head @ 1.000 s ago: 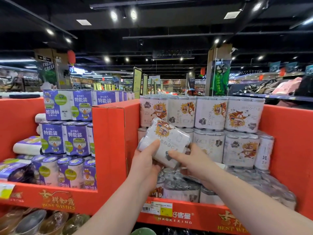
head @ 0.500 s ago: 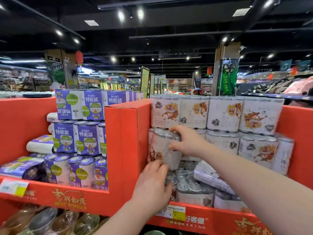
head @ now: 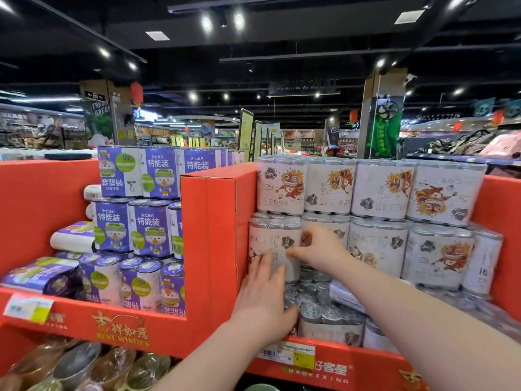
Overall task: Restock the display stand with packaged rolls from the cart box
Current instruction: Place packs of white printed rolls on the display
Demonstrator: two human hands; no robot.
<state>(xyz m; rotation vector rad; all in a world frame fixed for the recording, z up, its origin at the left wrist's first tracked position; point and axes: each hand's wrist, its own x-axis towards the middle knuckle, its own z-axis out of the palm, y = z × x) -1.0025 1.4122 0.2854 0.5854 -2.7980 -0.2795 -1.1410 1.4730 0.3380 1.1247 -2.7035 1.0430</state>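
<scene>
- We observe a black open ceiling [head: 282, 38] crossed by dark beams and rails.
- Round spotlights [head: 206, 23] and a square panel light [head: 158, 35] supply the illumination.
- The left pillar [head: 112, 114] carries an exit sign [head: 94, 95] and a red lantern [head: 136, 93].
- The right pillar [head: 386, 86] bears a fan [head: 388, 110] above a green pea-pod graphic [head: 384, 136].
- Upright sign boards [head: 245, 134] stand between the pillars.
- Distant store shelves [head: 33, 131] at far left appear blurred; we cannot identify their contents.

Dark ceiling up top, spotlights [head: 206, 23] blowing out to white. I've got the display stand [head: 220, 221] evenly lit in vivid orange. The wrapped rolls [head: 318, 309] throw glare. Edges bow from the wide lens, and the lower-left corner and far aisles are soft.
</scene>
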